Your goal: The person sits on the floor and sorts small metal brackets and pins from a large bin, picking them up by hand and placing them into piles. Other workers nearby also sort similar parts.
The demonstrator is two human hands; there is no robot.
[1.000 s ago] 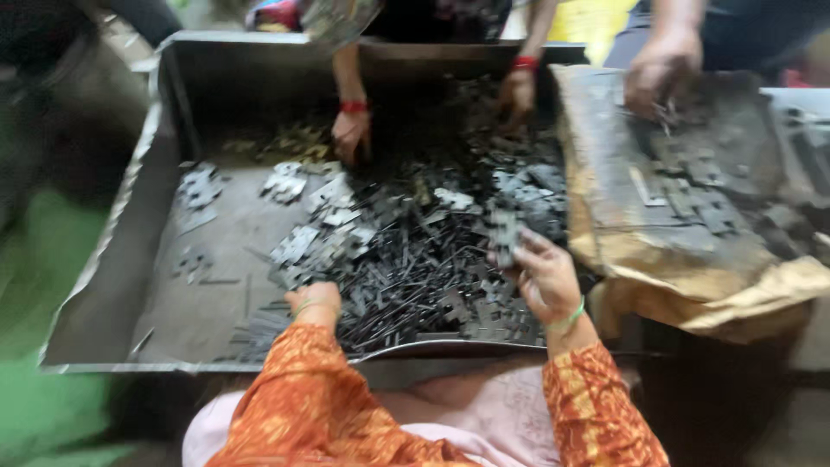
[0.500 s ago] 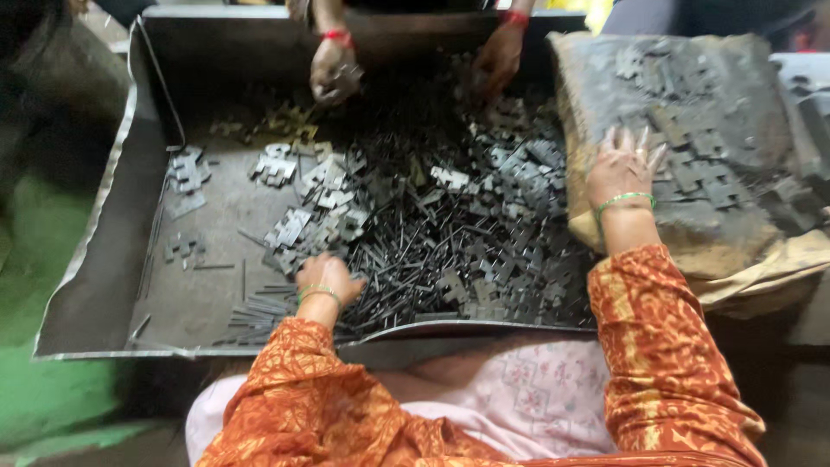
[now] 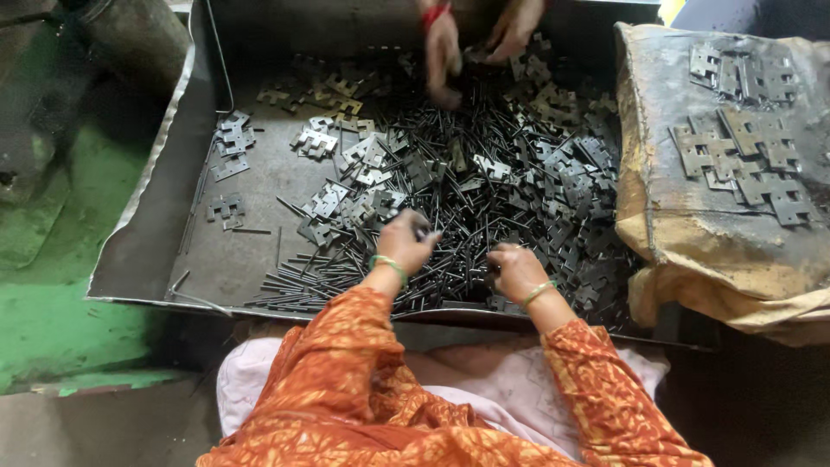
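Observation:
My left hand (image 3: 405,242) rests over a heap of thin dark metal pins (image 3: 346,268) in a big sheet-metal tray (image 3: 147,242), its fingers closed on a small dark hinge piece. A hand's width to the right, my right hand (image 3: 516,270) is curled down into the same pins, fingers closed on a few. Flat grey hinge leaves (image 3: 363,164) lie scattered beyond both hands. Green bangles and orange patterned sleeves cover my wrists and arms.
Another person's two hands (image 3: 443,52) work in the pile at the tray's far side. A dirty tan sack (image 3: 692,259) at the right carries several assembled hinges (image 3: 743,164). A green floor (image 3: 52,311) lies to the left of the tray.
My right hand has come back from the sack on the right into the tray's front. My left hand has shifted slightly right and closed on a piece.

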